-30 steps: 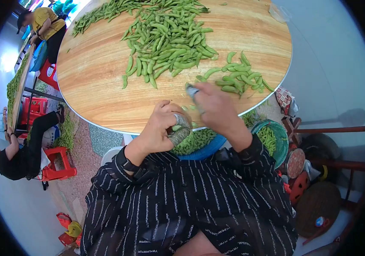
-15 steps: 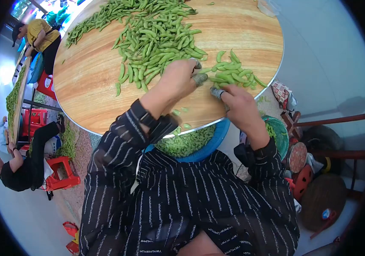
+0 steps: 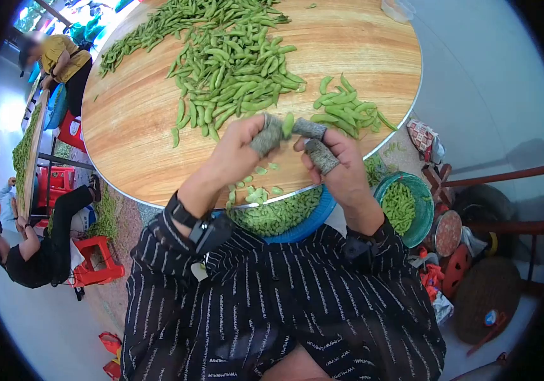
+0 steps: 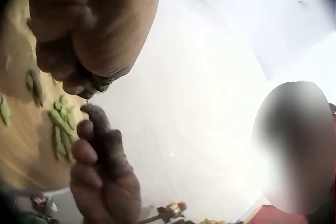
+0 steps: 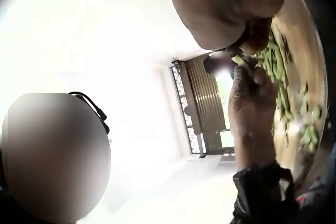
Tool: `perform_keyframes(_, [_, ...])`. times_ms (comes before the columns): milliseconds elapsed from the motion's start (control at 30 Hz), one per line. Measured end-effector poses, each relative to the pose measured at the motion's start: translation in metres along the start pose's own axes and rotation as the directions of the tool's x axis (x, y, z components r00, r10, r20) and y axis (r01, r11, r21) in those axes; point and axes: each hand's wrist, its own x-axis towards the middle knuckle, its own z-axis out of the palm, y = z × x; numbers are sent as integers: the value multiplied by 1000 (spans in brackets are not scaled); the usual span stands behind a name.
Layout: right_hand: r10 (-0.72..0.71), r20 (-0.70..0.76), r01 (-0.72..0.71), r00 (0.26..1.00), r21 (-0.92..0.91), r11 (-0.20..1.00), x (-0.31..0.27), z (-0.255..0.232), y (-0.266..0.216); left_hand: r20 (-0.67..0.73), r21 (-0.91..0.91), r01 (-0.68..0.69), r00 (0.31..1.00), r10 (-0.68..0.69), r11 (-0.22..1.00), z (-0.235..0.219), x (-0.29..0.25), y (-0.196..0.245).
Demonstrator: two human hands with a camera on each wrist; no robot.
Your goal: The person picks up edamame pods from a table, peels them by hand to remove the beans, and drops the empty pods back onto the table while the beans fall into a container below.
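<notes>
Between the two hands, over the near part of the table, a green pod (image 3: 288,124) stands upright. My left hand (image 3: 244,147) pinches it with wrapped thumb and finger. My right hand (image 3: 342,162) is close on the other side, its wrapped fingers curled beside the pod; whether they touch it cannot be told. A small group of pods (image 3: 348,108) lies just beyond the right hand, and a large heap of pods (image 3: 234,63) spreads farther back. In the right wrist view the left hand (image 5: 254,103) holds a pod (image 5: 239,60) near the right hand's fingers.
Below the table edge (image 3: 151,202) a blue basin (image 3: 326,206) holds shelled beans, with a few loose beans (image 3: 256,195) near the rim. A green basket (image 3: 421,213) of pods stands at the right. A clear container (image 3: 399,10) lies at the far edge. People sit at the left.
The left hand has drawn back from the big heap towards me and now has a pod. The right hand has moved left from the small group, close to the left hand.
</notes>
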Motion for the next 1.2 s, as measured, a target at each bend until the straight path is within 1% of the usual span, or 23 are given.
perform_keyframes(33, [48,74,-53,996,65,996,0,5,-3,27,-124,116,993,-114,986,2,-11,6])
perform_keyframes(67, [93,151,-112,984,124,986,-1,10,-5,21,-128,117,993,-116,985,2,-18,4])
perform_keyframes(133, [96,182,-117,979,109,987,-3,17,-5,-7,-244,85,996,-90,966,1,-30,-4])
perform_keyframes(200, [111,212,-135,971,105,985,-7,22,-5,-41,-268,47,997,-60,962,1,-37,-7])
perform_keyframes(433, [130,200,-145,971,59,988,-13,30,-6,-73,-118,-9,997,0,993,0,-49,-4])
perform_keyframes(467, [94,191,-103,977,38,994,-13,31,-4,-88,-91,-33,996,25,995,0,-50,-4])
perform_keyframes(533, [56,181,-60,982,17,998,-13,34,0,-113,-121,-21,994,7,992,2,-54,-2])
perform_keyframes(600, [18,111,-19,994,9,1000,-11,37,4,-126,-151,-12,992,-7,988,5,-53,-5])
perform_keyframes(667, [11,98,-12,995,7,1000,-8,37,9,-195,-73,-126,975,110,989,6,-50,-15])
perform_keyframes(700, [10,96,-10,995,7,1000,-7,37,10,-192,-72,-127,975,112,989,6,-50,-13])
perform_keyframes(733, [11,97,-12,995,8,1000,-8,38,9,-183,232,-135,967,180,963,6,-52,-11])
perform_keyframes(767, [7,84,-8,996,21,1000,-10,39,7,-157,514,-127,958,239,848,6,-54,-10])
perform_keyframes(800, [0,73,-3,997,32,999,-10,39,5,-163,515,-122,958,237,849,7,-56,-11])
perform_keyframes(867, [45,112,-47,993,15,999,-10,35,5,-31,857,-146,943,332,495,7,-56,-12])
perform_keyframes(900, [91,143,-91,986,-2,996,-10,32,6,-33,857,-143,943,331,495,6,-56,-14])
perform_keyframes(933, [91,144,-92,985,-1,996,-10,29,7,-25,822,-191,929,369,537,6,-55,-18])
perform_keyframes(967, [118,201,-138,972,85,987,-8,26,9,-20,784,-239,913,408,573,6,-54,-21])
perform_keyframes(1000, [139,261,-187,955,166,968,-7,25,10,-20,785,-238,913,408,572,6,-54,-25])
perform_keyframes(1067, [114,248,-166,962,201,965,-8,28,14,-77,421,-294,931,357,858,8,-52,-32])
perform_keyframes(1100, [88,233,-143,968,234,962,-7,30,16,-78,421,-294,931,357,858,10,-51,-34])
perform_keyframes(1133, [89,235,-146,968,235,961,-7,30,17,-132,220,-306,932,339,926,13,-51,-36])
perform_keyframes(1167, [39,232,-89,972,212,973,-7,31,19,-180,10,-313,934,310,950,14,-52,-37])
perform_keyframes(1200, [-14,230,-30,973,189,982,-6,31,20,-180,11,-312,934,309,950,14,-53,-37])
